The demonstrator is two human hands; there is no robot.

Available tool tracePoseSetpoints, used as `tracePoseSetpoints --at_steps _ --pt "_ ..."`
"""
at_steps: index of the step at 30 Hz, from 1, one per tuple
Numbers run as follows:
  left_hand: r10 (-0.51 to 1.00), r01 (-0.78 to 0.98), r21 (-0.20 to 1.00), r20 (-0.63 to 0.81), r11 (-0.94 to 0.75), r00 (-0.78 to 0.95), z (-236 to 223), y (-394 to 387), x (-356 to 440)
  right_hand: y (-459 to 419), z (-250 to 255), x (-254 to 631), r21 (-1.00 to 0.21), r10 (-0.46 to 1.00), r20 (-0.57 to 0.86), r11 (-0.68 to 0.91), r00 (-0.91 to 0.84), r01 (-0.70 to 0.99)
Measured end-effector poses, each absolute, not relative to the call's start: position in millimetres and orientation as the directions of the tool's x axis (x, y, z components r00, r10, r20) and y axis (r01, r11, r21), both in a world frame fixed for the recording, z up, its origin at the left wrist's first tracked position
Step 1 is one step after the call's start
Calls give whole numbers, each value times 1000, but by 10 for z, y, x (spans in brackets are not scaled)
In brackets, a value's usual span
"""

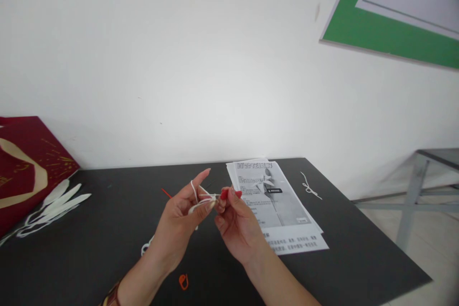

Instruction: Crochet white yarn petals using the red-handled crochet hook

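White yarn [193, 186] loops over the raised index finger of my left hand [181, 217]. The thumb and a finger of that hand pinch a small white crochet piece [201, 205]. My right hand [240, 229] grips a crochet hook [229, 194] by its red handle, and the hook's thin shaft points left and meets the white stitches. Both hands are close together above the dark table, and my fingers hide part of the crochet piece.
Printed sheets [287, 201] lie right of my hands, with a knotted white yarn scrap [310, 189] beyond. An orange stitch marker [183, 281] lies in front. White leaf-shaped crochet pieces [62, 205] and a dark red bag [28, 162] are at left. A wall [201, 81] stands behind the black table [118, 210].
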State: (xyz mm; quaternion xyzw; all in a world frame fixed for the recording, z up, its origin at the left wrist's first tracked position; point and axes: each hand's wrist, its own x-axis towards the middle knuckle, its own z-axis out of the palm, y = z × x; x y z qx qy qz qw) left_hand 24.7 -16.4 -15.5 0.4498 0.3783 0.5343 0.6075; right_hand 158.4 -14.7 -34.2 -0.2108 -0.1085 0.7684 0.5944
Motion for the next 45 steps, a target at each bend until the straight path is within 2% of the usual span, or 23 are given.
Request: tracePoseSetpoints --at_steps 8,15,24,28,35,45 --pt "988 -301 953 6 41 155 -139 -185 245 -156 -340 1591 -386 950 -211 -297 -230 -873" --pt "985 -373 925 3 63 173 -90 -212 257 -156 -319 1582 -456 967 -174 -248 -188 -855" --pt "981 -342 937 4 64 195 -98 -223 235 -161 -322 1586 -477 971 -150 -235 -184 -847" --pt "982 -335 940 6 59 190 -90 -231 234 -148 -322 1584 -531 979 -107 -202 -171 -823" --pt "981 -293 955 8 50 195 -51 -240 221 -119 -257 1635 -643 994 32 -63 -109 -763" --pt "979 -226 971 -29 76 202 -25 -239 181 -117 -174 1753 -728 983 181 137 4 -672"
